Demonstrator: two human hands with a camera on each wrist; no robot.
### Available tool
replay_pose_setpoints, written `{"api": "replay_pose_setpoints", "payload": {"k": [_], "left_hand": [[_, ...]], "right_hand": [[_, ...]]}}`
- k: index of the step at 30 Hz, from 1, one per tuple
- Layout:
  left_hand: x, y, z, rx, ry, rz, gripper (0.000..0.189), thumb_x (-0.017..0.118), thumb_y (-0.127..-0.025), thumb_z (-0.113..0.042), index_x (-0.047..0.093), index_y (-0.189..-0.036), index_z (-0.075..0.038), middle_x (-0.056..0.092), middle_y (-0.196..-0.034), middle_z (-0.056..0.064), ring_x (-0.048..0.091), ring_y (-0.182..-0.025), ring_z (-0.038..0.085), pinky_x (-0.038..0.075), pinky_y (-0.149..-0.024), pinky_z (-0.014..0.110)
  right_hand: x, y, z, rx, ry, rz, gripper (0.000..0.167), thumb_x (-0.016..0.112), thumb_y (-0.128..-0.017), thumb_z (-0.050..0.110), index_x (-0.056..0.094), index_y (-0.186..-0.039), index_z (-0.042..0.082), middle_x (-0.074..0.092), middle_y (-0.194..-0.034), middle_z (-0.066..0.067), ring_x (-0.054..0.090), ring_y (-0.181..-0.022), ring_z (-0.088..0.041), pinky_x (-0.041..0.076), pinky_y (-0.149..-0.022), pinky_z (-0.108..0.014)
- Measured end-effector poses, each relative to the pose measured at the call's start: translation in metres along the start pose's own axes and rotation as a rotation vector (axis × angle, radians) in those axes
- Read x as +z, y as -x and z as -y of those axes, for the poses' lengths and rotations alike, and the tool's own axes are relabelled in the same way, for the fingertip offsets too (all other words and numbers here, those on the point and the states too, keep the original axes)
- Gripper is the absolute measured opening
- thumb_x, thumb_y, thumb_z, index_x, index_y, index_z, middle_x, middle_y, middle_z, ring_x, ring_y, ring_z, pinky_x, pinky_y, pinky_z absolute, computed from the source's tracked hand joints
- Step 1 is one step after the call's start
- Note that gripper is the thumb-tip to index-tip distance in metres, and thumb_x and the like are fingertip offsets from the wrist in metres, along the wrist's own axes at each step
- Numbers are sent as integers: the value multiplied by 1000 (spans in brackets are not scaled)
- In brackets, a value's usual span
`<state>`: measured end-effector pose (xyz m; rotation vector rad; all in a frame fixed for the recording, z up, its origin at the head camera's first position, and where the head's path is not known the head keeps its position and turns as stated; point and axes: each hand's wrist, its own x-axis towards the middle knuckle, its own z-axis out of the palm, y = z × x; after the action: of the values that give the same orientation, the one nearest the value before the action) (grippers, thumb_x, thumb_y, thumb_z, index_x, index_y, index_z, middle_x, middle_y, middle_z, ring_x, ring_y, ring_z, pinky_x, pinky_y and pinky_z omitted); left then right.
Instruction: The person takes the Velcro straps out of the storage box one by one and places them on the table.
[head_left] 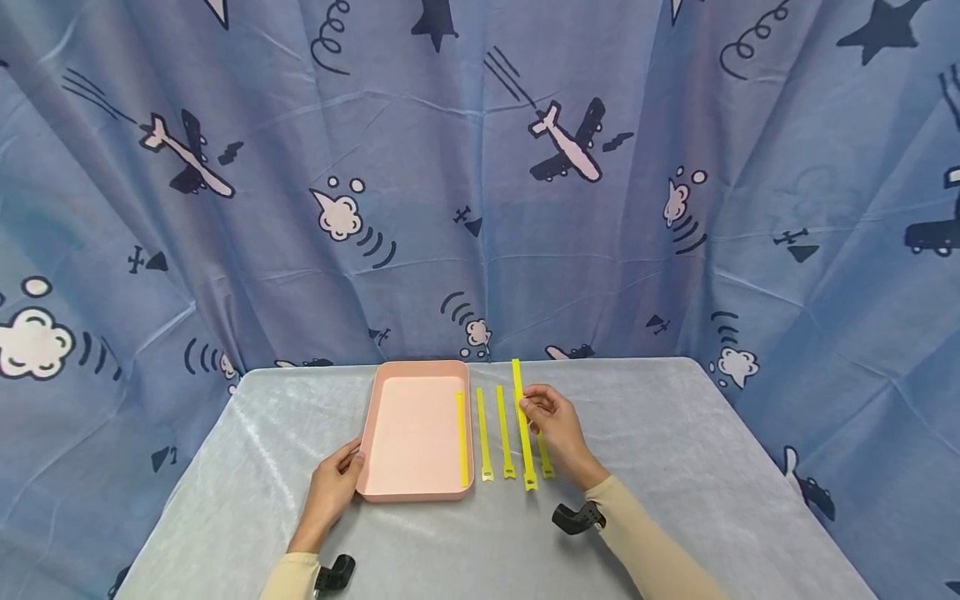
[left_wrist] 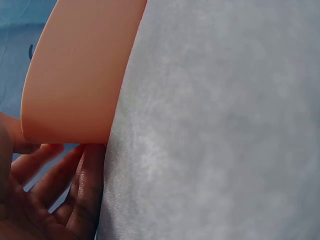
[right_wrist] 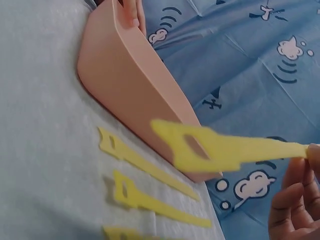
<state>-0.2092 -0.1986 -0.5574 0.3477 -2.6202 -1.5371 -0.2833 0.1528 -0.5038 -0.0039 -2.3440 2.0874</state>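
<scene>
A shallow pink tray [head_left: 416, 496] lies on the table, its left rim gripped by my left hand [head_left: 331, 490]. In the left wrist view, the left fingers [left_wrist: 90, 185] touch the tray's outer wall [left_wrist: 75, 85]. My right hand [head_left: 558, 425] pinches a yellow hook-and-loop cable tie [head_left: 522, 417], raised above the table. Its slotted head [right_wrist: 195, 150] points toward the tray in the right wrist view. Another yellow tie [head_left: 462, 442] lies inside the tray along its right side. Three more lie to the tray's right: a left tie [head_left: 483, 433], a middle tie [head_left: 504, 433] and a right tie [head_left: 546, 462] beneath the right hand.
A grey cloth covers the table [head_left: 697, 467]. Behind it hangs a blue curtain [head_left: 420, 275] printed with planes and clouds. Black wrist devices sit on the left wrist [head_left: 335, 575] and the right wrist [head_left: 577, 520].
</scene>
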Motion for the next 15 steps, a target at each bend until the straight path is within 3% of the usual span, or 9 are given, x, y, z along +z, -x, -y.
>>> {"api": "replay_pose_setpoints", "payload": {"k": [8, 15], "left_hand": [[0, 1, -1, 18, -12, -11, 41, 52, -102, -22, 55, -140, -6, 66, -126, 20, 64, -114, 32, 53, -93, 44], [-1, 1, -1, 21, -15, -6, 41, 52, -102, -21, 54, -140, -6, 66, -126, 21, 64, -115, 32, 52, -94, 44]], "right_hand": [[-16, -3, -2, 42, 35, -18, 23, 61, -98, 17, 59, -119, 7, 61, -96, -3, 54, -77, -15, 45, -62, -27], [-29, -4, -10, 62, 51, -13, 25, 60, -99, 15, 58, -122, 5, 64, -105, -15, 57, -82, -18, 45, -62, -26]]}}
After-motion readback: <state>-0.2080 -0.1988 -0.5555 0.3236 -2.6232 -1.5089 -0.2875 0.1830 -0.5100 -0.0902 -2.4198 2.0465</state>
